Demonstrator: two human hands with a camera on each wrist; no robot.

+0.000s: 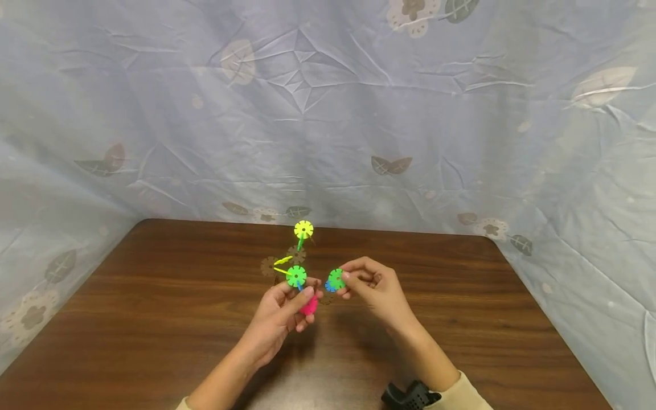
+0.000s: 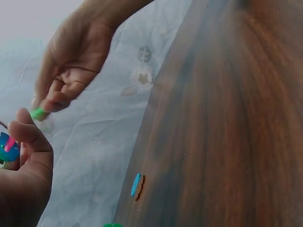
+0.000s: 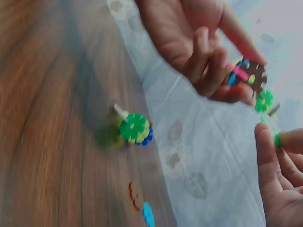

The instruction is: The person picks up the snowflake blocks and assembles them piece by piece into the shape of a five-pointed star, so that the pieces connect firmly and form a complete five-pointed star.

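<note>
In the head view, my left hand [image 1: 282, 316] holds a small cluster of slotted plastic discs between thumb and fingers. A pink disc [image 1: 309, 306] shows at the fingertips, while a green disc [image 1: 296, 276] appears just above the thumb. The right wrist view shows a brown disc [image 3: 256, 76] and a pink one joined in the cluster, partly covered by fingers. Close by on the right, my right hand [image 1: 376, 287] pinches a single green disc [image 1: 335, 278] between thumb and index finger. A short gap separates the two hands.
On the brown wooden table [image 1: 154, 319] lie a blue disc [image 1: 330, 287], brown discs [image 1: 269, 266] and yellow pieces [image 1: 283, 260]. A yellow disc [image 1: 303, 229] appears farther back. Patterned cloth [image 1: 328, 125] surrounds the table behind and at both sides.
</note>
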